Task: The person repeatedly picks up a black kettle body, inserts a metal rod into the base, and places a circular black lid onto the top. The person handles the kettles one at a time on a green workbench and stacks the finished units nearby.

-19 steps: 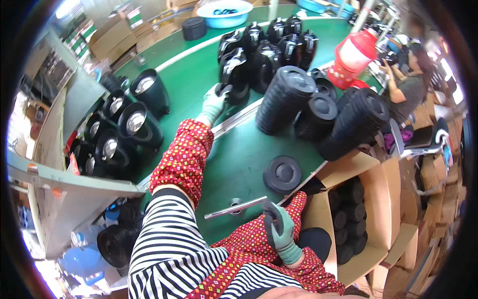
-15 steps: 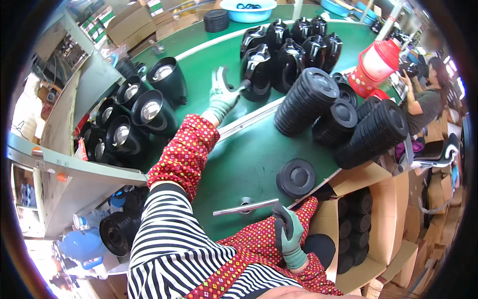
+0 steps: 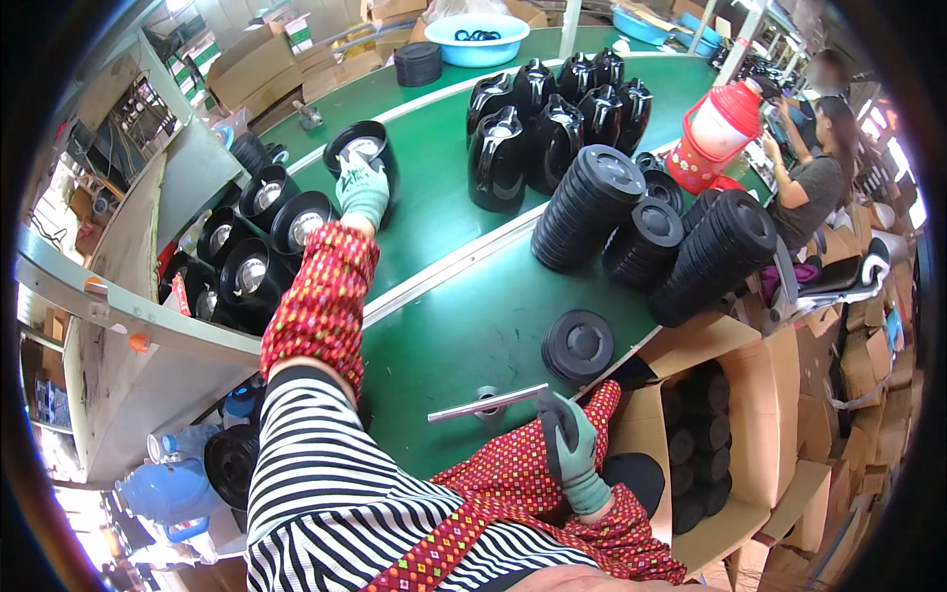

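Note:
My left hand [image 3: 363, 189], in a pale green work glove, is closed over the near rim of a black jug body [image 3: 387, 158] with a silvery inside, on the left of the green table. Its fingertips are partly hidden inside the rim. More black jug bodies [image 3: 301, 227] with shiny insides are clustered to the left. My right hand [image 3: 574, 449], gloved in green with dark-coated fingers, is low above my lap. Its fingers curl loosely apart, and I see nothing between them. A metal bar [image 3: 488, 403] ends close by its fingertips; whether they touch I cannot tell.
Glossy black jugs [image 3: 557, 133] stand upright at the back. Stacks of black round lids [image 3: 589, 207] rise on the right, beside a red-and-white flask [image 3: 712, 138]. One small lid pile [image 3: 577, 345] is nearer. An open carton [image 3: 755, 424] holds black parts. Another person [image 3: 814, 183] sits far right.
My left hand has moved left from above the table and taken hold of the black jug body, which has shifted a little right. My right hand has stayed nearly still.

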Available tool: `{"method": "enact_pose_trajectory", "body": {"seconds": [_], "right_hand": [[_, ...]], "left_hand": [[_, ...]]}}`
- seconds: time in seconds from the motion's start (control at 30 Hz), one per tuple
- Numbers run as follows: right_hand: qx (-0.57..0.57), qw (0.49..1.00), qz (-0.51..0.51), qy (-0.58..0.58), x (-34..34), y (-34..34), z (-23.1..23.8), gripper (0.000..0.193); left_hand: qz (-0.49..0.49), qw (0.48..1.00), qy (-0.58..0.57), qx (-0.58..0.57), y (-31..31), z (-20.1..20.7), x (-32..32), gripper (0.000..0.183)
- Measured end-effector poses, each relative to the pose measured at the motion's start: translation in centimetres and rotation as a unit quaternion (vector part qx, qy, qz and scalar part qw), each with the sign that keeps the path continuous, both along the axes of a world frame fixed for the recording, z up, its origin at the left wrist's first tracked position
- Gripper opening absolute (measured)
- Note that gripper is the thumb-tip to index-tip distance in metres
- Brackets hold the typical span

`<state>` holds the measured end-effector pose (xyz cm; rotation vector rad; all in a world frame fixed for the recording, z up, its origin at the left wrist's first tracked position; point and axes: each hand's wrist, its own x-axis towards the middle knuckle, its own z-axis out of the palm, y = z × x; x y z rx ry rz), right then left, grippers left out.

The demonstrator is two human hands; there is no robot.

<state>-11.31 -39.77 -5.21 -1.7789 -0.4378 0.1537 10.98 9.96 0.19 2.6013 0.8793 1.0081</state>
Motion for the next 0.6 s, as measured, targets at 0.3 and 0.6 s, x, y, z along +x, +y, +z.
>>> {"method": "enact_pose_trajectory", "body": {"seconds": [0.3, 0.6], "right_hand": [[0.056, 0.998, -0.009, -0.033, 8.0, 2.5, 10.8, 0.085], [0.154, 0.939, 0.097, 0.291, 2.4, -1.8, 14.1, 0.058]], "left_hand": [[-0.468, 0.883, -0.033, 0.018, -17.2, 10.7, -18.1, 0.034], [-0.658, 0.751, -0.031, -0.05, -24.6, 12.3, -27.9, 0.05]]}}
